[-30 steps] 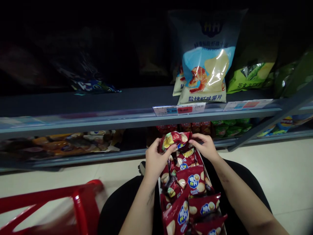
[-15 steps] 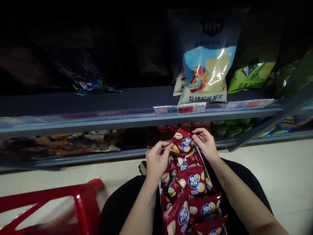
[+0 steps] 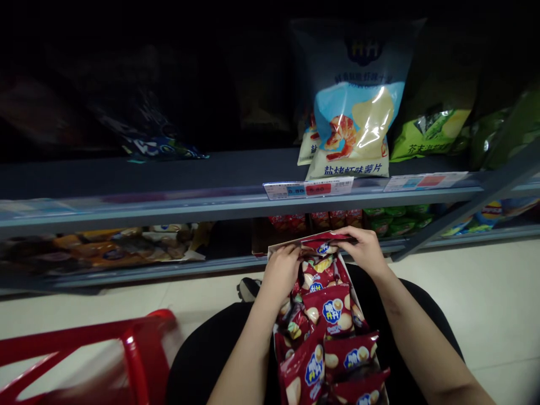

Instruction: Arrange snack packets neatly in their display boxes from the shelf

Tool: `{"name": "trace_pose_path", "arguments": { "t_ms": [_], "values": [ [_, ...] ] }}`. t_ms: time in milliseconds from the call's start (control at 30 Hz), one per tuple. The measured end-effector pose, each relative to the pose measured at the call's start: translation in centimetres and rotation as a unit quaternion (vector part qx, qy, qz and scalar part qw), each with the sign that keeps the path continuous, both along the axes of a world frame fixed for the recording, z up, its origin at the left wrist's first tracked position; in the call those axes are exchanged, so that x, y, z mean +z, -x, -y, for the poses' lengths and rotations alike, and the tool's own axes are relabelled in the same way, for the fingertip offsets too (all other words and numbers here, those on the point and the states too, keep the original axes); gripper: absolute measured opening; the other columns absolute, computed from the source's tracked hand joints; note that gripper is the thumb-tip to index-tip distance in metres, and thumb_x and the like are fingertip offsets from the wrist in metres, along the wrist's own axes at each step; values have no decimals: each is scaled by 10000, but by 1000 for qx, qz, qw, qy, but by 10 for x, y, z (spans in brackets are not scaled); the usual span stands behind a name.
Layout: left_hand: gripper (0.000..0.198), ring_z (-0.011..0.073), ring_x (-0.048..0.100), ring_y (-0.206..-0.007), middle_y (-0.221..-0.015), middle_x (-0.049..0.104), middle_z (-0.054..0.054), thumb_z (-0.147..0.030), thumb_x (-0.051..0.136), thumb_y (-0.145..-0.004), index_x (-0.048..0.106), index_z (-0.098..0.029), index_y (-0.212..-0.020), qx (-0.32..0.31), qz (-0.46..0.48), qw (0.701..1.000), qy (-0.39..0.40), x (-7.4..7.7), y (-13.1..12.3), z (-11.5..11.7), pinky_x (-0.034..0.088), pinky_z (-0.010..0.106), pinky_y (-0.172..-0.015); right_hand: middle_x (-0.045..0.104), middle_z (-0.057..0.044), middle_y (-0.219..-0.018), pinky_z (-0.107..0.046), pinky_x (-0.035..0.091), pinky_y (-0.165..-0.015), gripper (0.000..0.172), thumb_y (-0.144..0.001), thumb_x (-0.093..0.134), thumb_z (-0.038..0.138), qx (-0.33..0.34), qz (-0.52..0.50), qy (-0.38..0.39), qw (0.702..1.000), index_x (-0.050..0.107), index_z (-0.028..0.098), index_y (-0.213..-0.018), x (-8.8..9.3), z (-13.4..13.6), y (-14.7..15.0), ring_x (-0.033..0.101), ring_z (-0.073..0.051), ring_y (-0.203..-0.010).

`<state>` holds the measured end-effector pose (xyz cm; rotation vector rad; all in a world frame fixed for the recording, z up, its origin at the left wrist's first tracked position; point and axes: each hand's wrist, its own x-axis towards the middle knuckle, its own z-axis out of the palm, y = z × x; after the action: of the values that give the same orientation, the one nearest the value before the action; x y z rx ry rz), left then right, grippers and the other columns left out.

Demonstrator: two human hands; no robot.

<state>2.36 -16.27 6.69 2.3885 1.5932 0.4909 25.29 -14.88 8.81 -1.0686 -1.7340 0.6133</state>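
Note:
A long open carton of small dark-red snack packets lies between my knees, its far end close to the lower shelf. At that far end, one red snack packet sits tilted just inside the rim, with both hands on it. My left hand has its fingers curled over the packet's left end, and the fingertips are partly hidden. My right hand pinches the packet's upper right edge beside the carton's corner, thumb below and fingers above.
The shelf edge with price tags runs across in front. Above it stand a prawn chip bag and a green bag. More packets fill the lower shelf. A red plastic stool-like frame stands on my left.
Both hands have lowered the red packet from above the carton's far end into it, tipping it back. The carton's far rim now shows.

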Motion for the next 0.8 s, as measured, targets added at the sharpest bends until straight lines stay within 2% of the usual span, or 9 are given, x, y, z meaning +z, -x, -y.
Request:
{"name": "trace_pose_path", "arguments": {
  "t_ms": [133,233,300,367,433,533,633,700,800],
  "values": [
    [230,244,623,-922,-918,661,108,-121,444,-908,661,-167,-846,-12,-9,1000,3,6,10,-1,497,376,-846,747,-31,-839,-302,543,-724,124,-769,735,307,-76,-47,19,996,725,203,-835,-9,-6,5,695,-208,-783],
    [245,205,611,-1013,-1054,662,74,-128,420,-926,650,-211,-910,-82,55,995,24,19,24,4,487,324,-875,738,-27,-804,-302,551,-685,112,-775,713,291,-112,-98,38,988,710,195,-834,-11,-5,5,694,-206,-746],
    [233,196,609,-1060,-1105,672,55,-146,428,-928,645,-231,-925,-124,106,985,56,29,33,10,472,318,-910,742,-28,-833,-319,557,-732,78,-783,658,204,-87,-88,-11,992,710,206,-841,-9,-2,4,697,-206,-785],
    [183,200,641,-989,-1038,702,48,-190,468,-919,646,-232,-916,-124,118,981,89,38,36,16,480,309,-864,746,-32,-888,-343,550,-804,195,-788,578,121,-9,-28,-69,997,719,224,-875,-7,2,6,695,-207,-857],
    [141,194,664,-808,-896,717,35,-261,513,-906,646,-226,-878,-103,101,983,116,44,33,21,483,288,-737,745,-39,-924,-358,540,-831,279,-809,526,91,64,54,-89,992,723,236,-941,-7,4,10,685,-208,-897],
    [238,196,657,-666,-750,705,29,-362,469,-937,621,-219,-823,-25,94,990,105,43,21,22,447,278,-630,743,-49,-917,-346,534,-796,227,-858,550,141,60,108,-76,989,718,238,-976,-14,1,17,680,-209,-872],
    [260,242,693,-723,-771,730,55,-426,481,-937,569,-199,-1030,92,98,988,78,35,6,19,429,277,-588,744,-40,-864,-306,537,-744,80,-833,665,239,-6,34,-31,999,704,221,-900,-22,-4,22,702,-200,-803],
    [356,270,703,-758,-818,747,68,-438,519,-923,500,-188,-1175,126,71,986,77,29,-2,17,415,280,-566,744,-29,-814,-285,538,-720,139,-786,729,291,-26,-20,21,999,685,206,-887,-23,-6,22,717,-199,-769],
    [378,293,705,-793,-834,755,60,-428,497,-942,471,-206,-1247,150,39,986,65,24,-7,16,414,287,-577,748,-15,-782,-295,540,-753,302,-762,750,317,21,-33,93,995,661,197,-1024,-19,-7,15,727,-204,-777]
  ]
}}
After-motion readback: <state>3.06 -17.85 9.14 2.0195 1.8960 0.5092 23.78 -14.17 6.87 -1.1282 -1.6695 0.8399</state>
